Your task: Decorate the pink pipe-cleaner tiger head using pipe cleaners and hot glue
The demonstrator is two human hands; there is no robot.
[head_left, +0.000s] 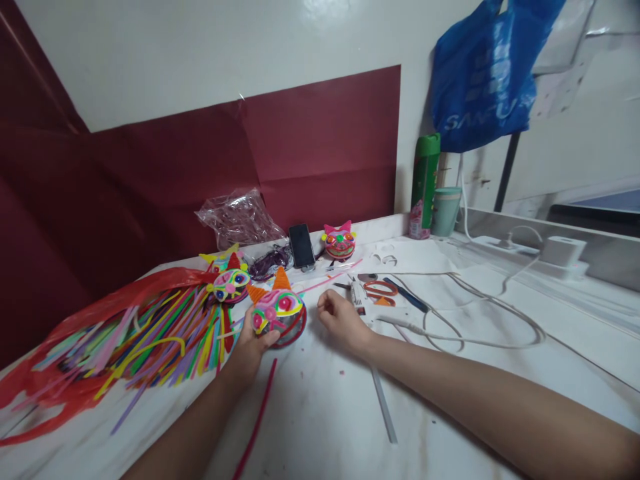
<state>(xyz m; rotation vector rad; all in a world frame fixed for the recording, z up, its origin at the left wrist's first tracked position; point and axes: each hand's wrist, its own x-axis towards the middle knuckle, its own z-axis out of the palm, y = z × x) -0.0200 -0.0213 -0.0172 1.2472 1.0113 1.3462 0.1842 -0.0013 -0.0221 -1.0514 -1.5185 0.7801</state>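
My left hand (250,347) is closed around a small animal head (277,308) covered in coloured pipe cleaners, with orange pointed ears and pink eyes. A dark red strand curves around its lower right side. My right hand (343,320) is a little to the right of the head, apart from it, with its fingers curled together. Whatever those fingers pinch, if anything, cannot be made out. Just beyond the right hand lies a white glue gun (357,293), beside orange-handled scissors (383,291). A dark pink pipe cleaner (261,420) rests on the table in front of the held head.
Many coloured pipe cleaners (165,340) spread over a red plastic bag (150,283) at left. Similar heads stand behind (230,285) and near the phone (302,247). A grey strip (384,407) lies in front. Cables (500,343) loop at right below a green can (425,183).
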